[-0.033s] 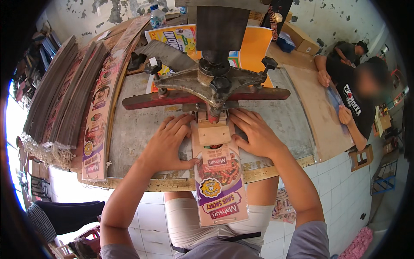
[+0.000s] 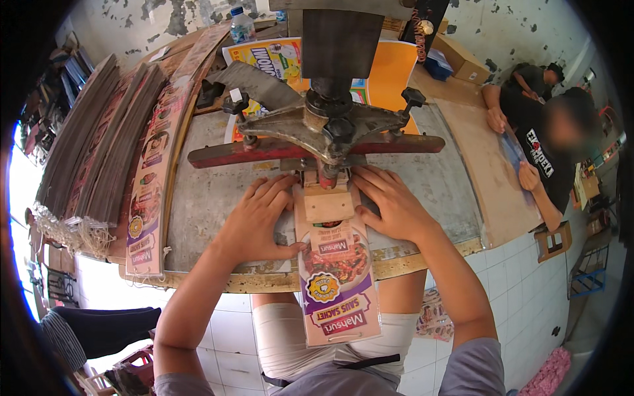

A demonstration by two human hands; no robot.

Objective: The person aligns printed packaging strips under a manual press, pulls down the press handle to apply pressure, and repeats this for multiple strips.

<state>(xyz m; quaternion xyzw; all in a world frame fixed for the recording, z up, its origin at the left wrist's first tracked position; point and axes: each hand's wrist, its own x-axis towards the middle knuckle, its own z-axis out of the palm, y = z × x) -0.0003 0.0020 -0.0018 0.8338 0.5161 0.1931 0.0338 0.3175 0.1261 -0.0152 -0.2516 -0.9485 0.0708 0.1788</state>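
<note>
A long printed hanging strip (image 2: 335,290), pink and purple with a string at its near end, lies under the press (image 2: 323,125) and reaches over the table's front edge above my lap. A light wooden block (image 2: 329,208) rests on the strip below the press head. My left hand (image 2: 257,221) lies on the table at the strip's left side, fingers spread, its thumb at the strip's edge. On the other side my right hand (image 2: 389,204) lies with fingers stretched out, fingertips and thumb by the strip and block. Some fingertips are partly hidden beneath the press.
Stacks of strips (image 2: 99,145) stand at the left, beside a single printed strip (image 2: 155,191). A red bar (image 2: 264,152) crosses the press. Behind are a water bottle (image 2: 242,26) and a yellow-orange poster (image 2: 393,72). A co-worker (image 2: 535,145) sits at the right, holding a sheet.
</note>
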